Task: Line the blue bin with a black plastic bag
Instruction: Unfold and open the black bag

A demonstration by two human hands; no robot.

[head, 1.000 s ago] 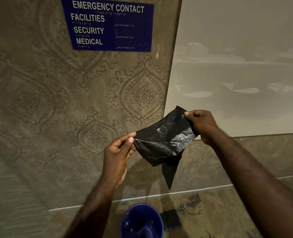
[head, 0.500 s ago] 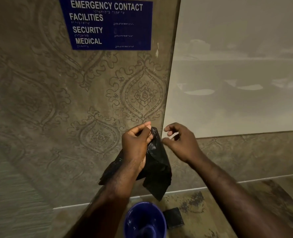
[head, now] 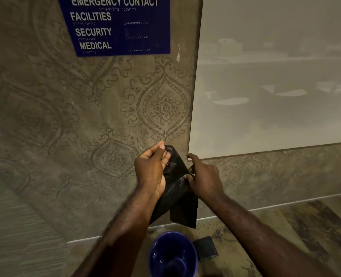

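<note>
My left hand [head: 152, 172] is closed on the bag [head: 177, 188], thumb and fingertips pinching its top edge up near the wall. My right hand [head: 203, 179] sits just right of it, fingers curled in against the bag's right side with the thumb on the plastic; it looks like a pinch, though the forefinger stands free above. The hands are close together with the bag bunched between them. The bag is black, crumpled and glossy, and its loose lower end hangs down past both wrists.

Straight below the bag, near me, the bin [head: 172, 254] stands on the floor [head: 285, 226], mouth up. It is blue and round, and I see bare blue inside it. The bag's hanging tip is above the rim's far edge and apart from it. Just right of the bin a small dark flat square [head: 205, 247] lies on the floor; I cannot tell what it is.

Behind everything is a wall [head: 55, 116] with an ornate brown pattern. High on it is a blue sign [head: 115, 27] reading EMERGENCY CONTACT, FACILITIES, SECURITY, MEDICAL. To the right a pale glossy panel [head: 275, 86] covers the upper wall, with dim reflections in it. The floor is mottled brown.
</note>
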